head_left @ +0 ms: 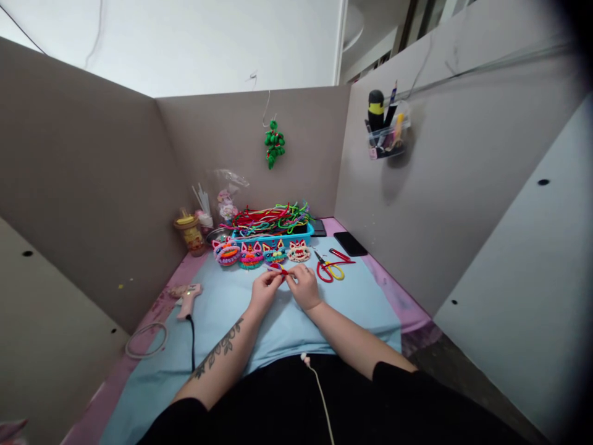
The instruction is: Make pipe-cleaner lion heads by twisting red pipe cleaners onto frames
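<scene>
Both hands met over the middle of the pale blue mat [217, 321], just in front of a row of finished pieces. The left hand [265, 290] and the right hand [303, 285] each pinched one end of a small red fuzzy pipe-cleaner piece [279, 269], fingertips drawn close together around it. The piece looked short and bent, bright red with a darker patch near its left end; its exact shape was too small to tell. It was held slightly above the mat, between the two thumbs.

Just beyond it lay four colourful pipe-cleaner cat faces [260, 253] side by side, and behind them a blue plastic basket [273, 238] heaped with mixed coloured pipe cleaners. Red-and-yellow handled scissors [331, 269] rested to the right of the hands. A pink glue gun [188, 298] lay well to the left, its black cord trailing toward the person.
</scene>
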`<state>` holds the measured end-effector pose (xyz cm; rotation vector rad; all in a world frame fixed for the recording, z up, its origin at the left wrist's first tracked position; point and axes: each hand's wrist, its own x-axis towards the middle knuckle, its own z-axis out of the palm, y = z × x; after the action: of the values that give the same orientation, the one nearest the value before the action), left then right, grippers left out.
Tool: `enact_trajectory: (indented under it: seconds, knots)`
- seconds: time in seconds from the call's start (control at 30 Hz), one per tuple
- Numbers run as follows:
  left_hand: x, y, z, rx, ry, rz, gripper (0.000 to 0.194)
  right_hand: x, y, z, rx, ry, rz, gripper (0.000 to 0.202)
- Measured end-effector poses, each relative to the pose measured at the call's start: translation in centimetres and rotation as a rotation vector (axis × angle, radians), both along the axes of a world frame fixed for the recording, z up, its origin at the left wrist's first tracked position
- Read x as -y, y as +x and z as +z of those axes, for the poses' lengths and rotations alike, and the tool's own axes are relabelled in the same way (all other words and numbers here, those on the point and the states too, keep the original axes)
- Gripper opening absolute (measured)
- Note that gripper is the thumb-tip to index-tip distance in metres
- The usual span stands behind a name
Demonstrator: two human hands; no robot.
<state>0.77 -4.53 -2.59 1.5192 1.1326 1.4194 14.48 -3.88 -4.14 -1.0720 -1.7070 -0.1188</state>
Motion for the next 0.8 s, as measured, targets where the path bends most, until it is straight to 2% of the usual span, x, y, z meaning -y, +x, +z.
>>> enact_trajectory:
  seconds: [0.13,0.3,0.4,0.53,0.8]
  knots:
    - [0.08,0.09,0.03,0.020,0.002,-0.004,0.026,0.09,-0.09,-0.02,0.078,0.010,-0.028,0.009]
    - [0.19,0.12,0.11,0.010,-0.018,0.078,0.031,0.34,-0.30,-0.22,0.136,0.022,-0.003,0.015]
    - [0.19,0.11,0.10,0.001,-0.005,0.078,0.032,0.47,-0.29,-0.11,0.085,0.004,0.042,0.012]
    - [0.14,0.01,0.14,-0.002,0.037,0.080,0.030,0.62,-0.13,0.34,-0.009,-0.030,0.113,0.019]
    - [0.30,-0.08,0.54,-0.051,0.107,0.032,0.023,0.26,-0.15,0.43,-0.054,-0.081,0.201,0.016]
